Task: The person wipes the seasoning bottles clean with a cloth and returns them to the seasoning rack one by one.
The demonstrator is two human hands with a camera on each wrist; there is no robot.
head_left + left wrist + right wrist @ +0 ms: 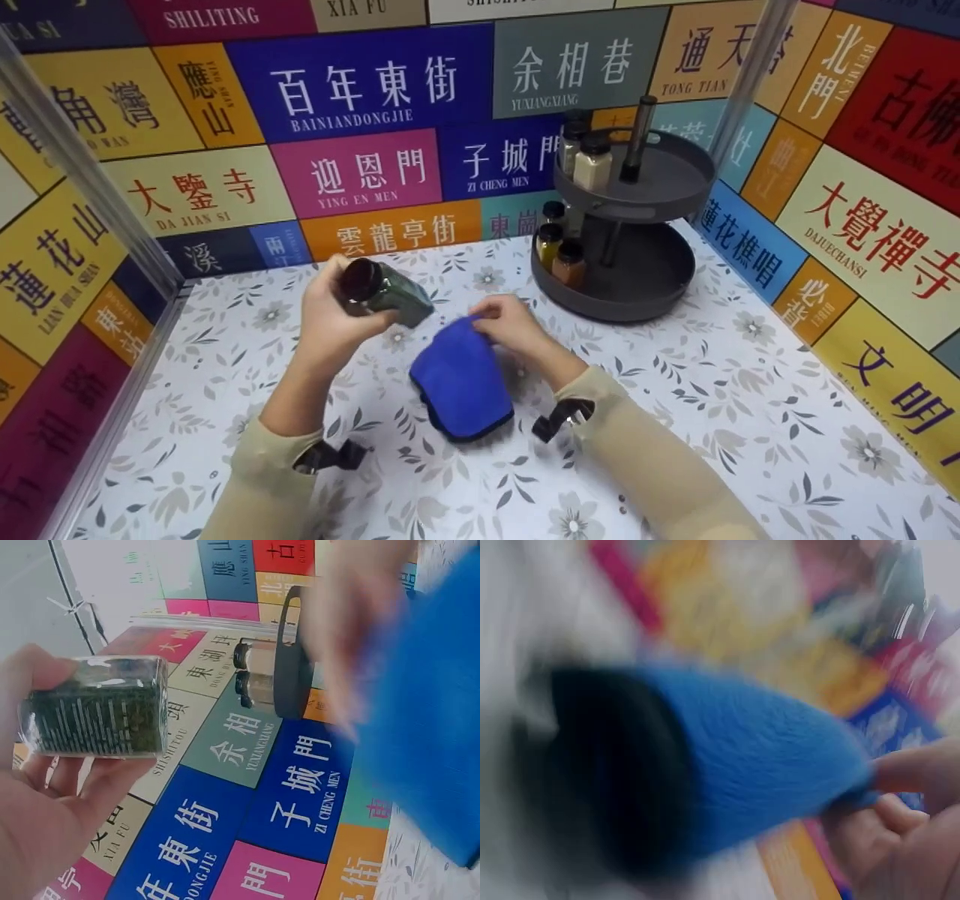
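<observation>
In the head view my left hand [330, 319] grips a clear spice jar [401, 296] of dark green dried herb. The jar is tilted, its dark cap toward me. The left wrist view shows printed white lines on the jar [97, 709], with the thumb above and fingers below. My right hand [510, 326] pinches the top of a blue cloth [465, 375] with black edging, which hangs down to the right of the jar and apart from it. In the right wrist view the cloth [757, 757] is blurred, its corner between thumb and fingers.
A dark two-tier round rack [630, 300] stands at the back right. Several black-capped jars sit on it, among them a pale one [592, 169] above and a brown one [568, 266] below. Sign-printed walls [360, 82] enclose the table with its floral cover [480, 495].
</observation>
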